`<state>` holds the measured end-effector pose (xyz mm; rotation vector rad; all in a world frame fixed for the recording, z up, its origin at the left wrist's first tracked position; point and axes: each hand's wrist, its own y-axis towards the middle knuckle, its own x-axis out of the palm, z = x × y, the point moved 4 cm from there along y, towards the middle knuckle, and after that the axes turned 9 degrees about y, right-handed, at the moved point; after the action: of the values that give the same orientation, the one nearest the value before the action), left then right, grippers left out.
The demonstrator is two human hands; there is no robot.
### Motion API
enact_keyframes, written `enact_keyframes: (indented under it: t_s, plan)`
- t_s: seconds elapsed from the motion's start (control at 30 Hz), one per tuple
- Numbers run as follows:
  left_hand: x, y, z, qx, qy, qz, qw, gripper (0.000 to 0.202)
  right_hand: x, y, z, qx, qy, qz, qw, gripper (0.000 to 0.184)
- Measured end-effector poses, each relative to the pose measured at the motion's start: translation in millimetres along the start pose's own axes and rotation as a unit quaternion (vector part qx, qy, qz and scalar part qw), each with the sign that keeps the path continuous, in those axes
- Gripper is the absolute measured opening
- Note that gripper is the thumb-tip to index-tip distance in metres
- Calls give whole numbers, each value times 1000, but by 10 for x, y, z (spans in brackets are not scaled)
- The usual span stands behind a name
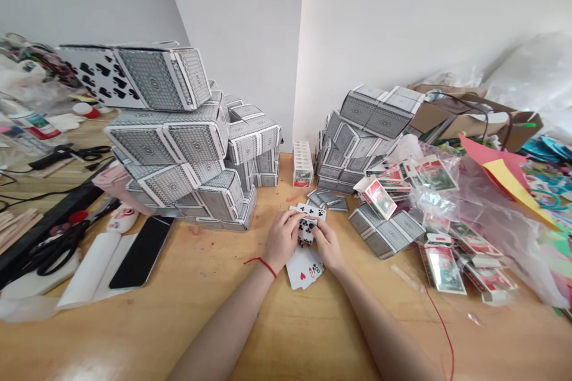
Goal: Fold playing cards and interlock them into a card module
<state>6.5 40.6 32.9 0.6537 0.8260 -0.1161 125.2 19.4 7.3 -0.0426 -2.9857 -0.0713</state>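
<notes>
My left hand (280, 237) and my right hand (328, 243) meet at the middle of the wooden table (187, 333). Both are closed on a few playing cards (308, 221) showing black clubs, held between them and bent into a folded shape. Under my hands a small pile of face-up cards (304, 269) lies on the table, with red hearts showing. A red string bracelet (262, 262) is on my left wrist. Just beyond my fingers sit a few small folded card pieces (328, 199).
A tall stack of folded card blocks (179, 143) rises at left, another stack (361, 131) at right. Card boxes in clear plastic (442, 214) spread on the right. A black phone (142, 250), scissors (58, 247) and white paper (92, 268) lie at left.
</notes>
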Motion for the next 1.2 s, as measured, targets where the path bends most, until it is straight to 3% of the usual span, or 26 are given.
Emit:
enact_keyframes:
  t_s: [0.2,0.4,0.67,0.87,1.07,1.2]
  plan:
    - [-30,2,-57,-41,-26,29,998,26,76,16,-31,72,180,-43,980,36]
    - [-28,-7,-50,-55,-45,34,997,23,93,22,3,130,269,-64,952,34]
    - [-35,1,-44,-35,-50,53,997,23,91,26,16,155,329,-53,930,21]
    - [-16,-55,-113,-85,-23,101,991,22,40,66,11,153,350,-32,924,17]
    - [-84,-62,-214,-153,-35,177,972,20,-69,101,13,120,371,26,921,18]
    - [-88,-56,-233,-160,-58,181,969,21,-83,98,6,125,367,14,922,24]
